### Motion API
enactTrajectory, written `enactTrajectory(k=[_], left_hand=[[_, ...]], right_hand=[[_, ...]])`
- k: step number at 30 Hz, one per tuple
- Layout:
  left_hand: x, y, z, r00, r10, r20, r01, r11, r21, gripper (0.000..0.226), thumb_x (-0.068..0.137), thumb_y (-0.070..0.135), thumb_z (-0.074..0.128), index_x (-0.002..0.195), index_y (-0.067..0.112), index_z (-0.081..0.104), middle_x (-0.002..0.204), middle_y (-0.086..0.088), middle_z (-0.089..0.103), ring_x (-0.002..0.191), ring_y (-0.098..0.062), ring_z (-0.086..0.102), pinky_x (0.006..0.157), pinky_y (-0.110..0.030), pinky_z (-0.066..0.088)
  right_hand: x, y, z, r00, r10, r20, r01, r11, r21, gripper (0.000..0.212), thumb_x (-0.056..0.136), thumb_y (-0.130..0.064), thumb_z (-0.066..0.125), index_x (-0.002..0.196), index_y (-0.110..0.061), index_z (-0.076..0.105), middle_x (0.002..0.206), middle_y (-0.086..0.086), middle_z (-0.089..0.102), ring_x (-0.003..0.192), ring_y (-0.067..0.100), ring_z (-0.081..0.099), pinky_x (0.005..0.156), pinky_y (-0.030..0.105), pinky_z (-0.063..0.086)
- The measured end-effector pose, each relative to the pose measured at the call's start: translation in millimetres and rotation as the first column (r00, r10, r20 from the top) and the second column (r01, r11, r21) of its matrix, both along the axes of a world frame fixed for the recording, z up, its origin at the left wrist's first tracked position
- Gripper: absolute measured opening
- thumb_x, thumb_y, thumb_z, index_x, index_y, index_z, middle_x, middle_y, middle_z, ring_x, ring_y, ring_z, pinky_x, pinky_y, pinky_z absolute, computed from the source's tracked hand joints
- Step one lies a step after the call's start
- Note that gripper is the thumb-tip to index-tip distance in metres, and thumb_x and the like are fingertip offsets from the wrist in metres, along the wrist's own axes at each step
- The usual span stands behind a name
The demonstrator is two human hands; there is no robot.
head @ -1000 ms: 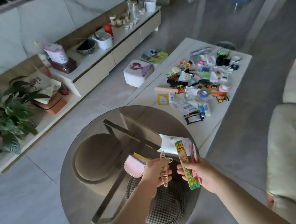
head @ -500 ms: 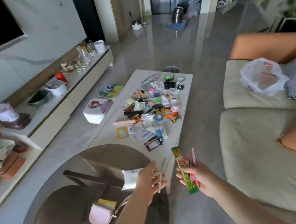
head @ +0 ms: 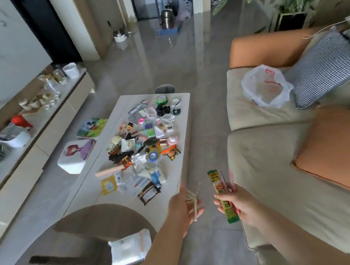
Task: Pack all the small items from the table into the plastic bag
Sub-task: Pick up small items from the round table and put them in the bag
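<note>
- Left hand (head: 184,208): low at 6 o'clock, fingers curled round a gold hair clip (head: 194,202), held over the floor just off the table's near corner.
- Right hand (head: 239,207): beside the left toward 5 o'clock, fingers closed on a green sachet (head: 221,195) and thin pink sticks (head: 231,181); all stand upright in the grip.
- Bag (head: 265,88): white plastic, mouth open, on the sofa (head: 269,163) seat at 2 o'clock, touching a checked cushion (head: 323,65). Well apart from both hands.
- Table (head: 183,135): white, long, running from centre to 12 o'clock; its top carries a dense heap of small items (head: 146,141), among them a tape roll (head: 153,156), a wooden handle (head: 109,171) and a brown packet (head: 149,194). The near right edge is bare.
- Floor (head: 203,114): a narrow grey strip between the table's right edge and the sofa front, open toward 12 o'clock.
- Round glass table (head: 49,241): at 7 o'clock, overlapping the white table's near end; holds a white pouch (head: 130,249).
- Orange cushion (head: 343,152): on the sofa at 3 o'clock.
- Two stools (head: 77,156): at 10 o'clock, between the table and a low cabinet (head: 34,139).
</note>
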State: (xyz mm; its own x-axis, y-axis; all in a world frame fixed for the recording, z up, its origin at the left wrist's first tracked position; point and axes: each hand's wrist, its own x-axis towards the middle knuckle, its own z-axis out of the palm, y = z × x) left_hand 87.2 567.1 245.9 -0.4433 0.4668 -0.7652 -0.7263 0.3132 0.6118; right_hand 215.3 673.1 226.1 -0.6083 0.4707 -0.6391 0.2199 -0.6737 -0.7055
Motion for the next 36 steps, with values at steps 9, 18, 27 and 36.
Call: enactTrajectory(k=[9,18,27,36], left_hand=[[-59.3,75.9,-9.9,0.972,-0.203,-0.118,0.202,0.979,-0.025,0.038,0.087,0.049,0.059,0.087,0.012,0.058,0.076,-0.004,0.059,0.066,-0.012,0.055,0.058,-0.02,0.05],[-122.5,140.8,-2.5,0.953,-0.288,-0.09,0.292,0.956,0.031,0.038,0.083,0.048,0.064,0.088,0.01,0.062,0.081,-0.004,0.062,0.075,-0.016,0.059,0.064,-0.027,0.051],[-161.6,218.9,-10.8,0.956,-0.291,-0.044,0.294,0.947,0.133,0.029,0.084,0.034,0.067,0.085,0.006,0.061,0.083,-0.012,0.064,0.08,-0.025,0.063,0.075,-0.037,0.055],[-198.9,318.6,-11.4,0.957,-0.283,-0.07,0.288,0.953,0.097,0.036,0.082,0.033,0.069,0.099,0.003,0.057,0.084,-0.013,0.063,0.079,-0.025,0.064,0.073,-0.035,0.058]], right_hand=[[-41.0,60.2,0.3,0.994,-0.088,0.061,0.085,0.995,0.053,0.024,0.078,0.001,0.068,0.098,-0.004,0.055,0.074,0.009,0.06,0.07,0.02,0.057,0.064,0.027,0.045],[-90.1,106.4,7.5,0.97,-0.236,-0.05,0.233,0.97,-0.064,0.014,0.089,0.006,0.052,0.1,-0.001,0.05,0.076,0.011,0.062,0.066,0.019,0.063,0.057,0.026,0.054],[-124.3,190.3,2.9,0.969,-0.247,-0.026,0.246,0.968,-0.051,0.018,0.087,0.007,0.052,0.104,0.002,0.051,0.081,0.015,0.059,0.073,0.025,0.064,0.067,0.034,0.051],[-153.4,295.3,-10.4,0.972,-0.231,0.043,0.233,0.971,-0.05,0.017,0.089,0.007,0.048,0.106,0.003,0.049,0.081,0.015,0.058,0.074,0.024,0.061,0.066,0.034,0.049]])
